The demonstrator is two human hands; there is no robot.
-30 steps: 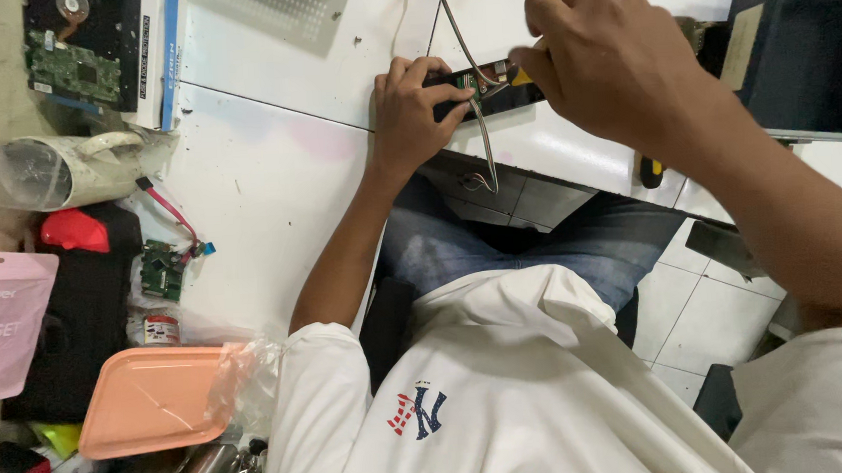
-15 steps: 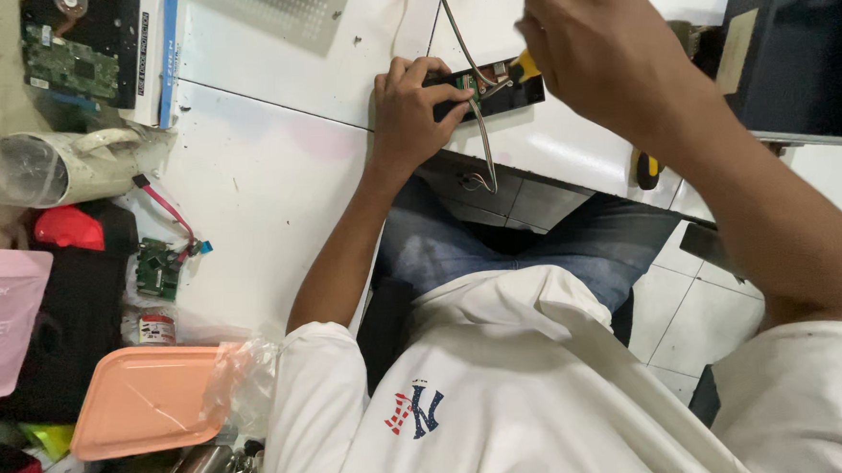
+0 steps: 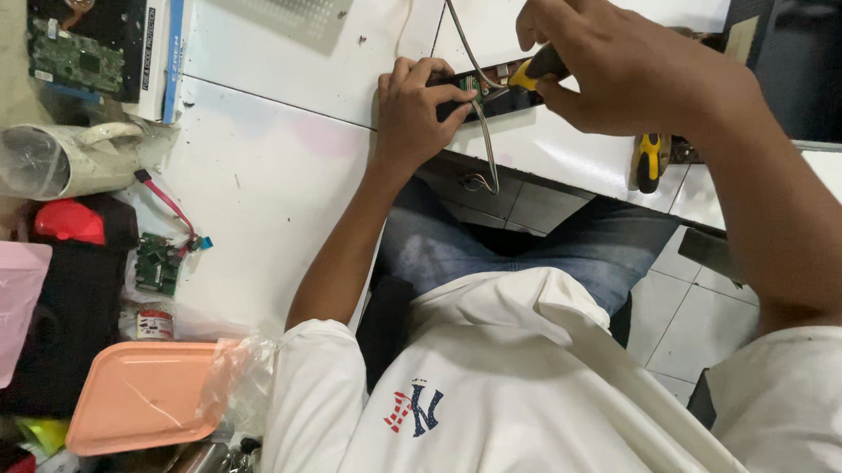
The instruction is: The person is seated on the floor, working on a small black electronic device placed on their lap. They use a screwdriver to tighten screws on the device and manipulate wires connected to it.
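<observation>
A small dark circuit strip is lying at the near edge of the white table, its long axis running roughly from nine to three o'clock. The left hand is pressing down on its nine o'clock end, fingers curled over it and gripping it in place. The right hand is sitting at the strip's three o'clock side, closed around a yellow-handled tool whose tip is pointing toward nine o'clock and meeting the board just beside the left fingertips. Both hands are about equally near; the tool is closing on the strip along its length.

Thin grey wires are looping from twelve o'clock over the strip and hanging past the table edge toward six, crossing right at the working spot. A second yellow-and-black tool is lying at five o'clock of the right hand. A black box is standing at three o'clock. Well apart at nine o'clock, a green circuit board and a peach tray are lying.
</observation>
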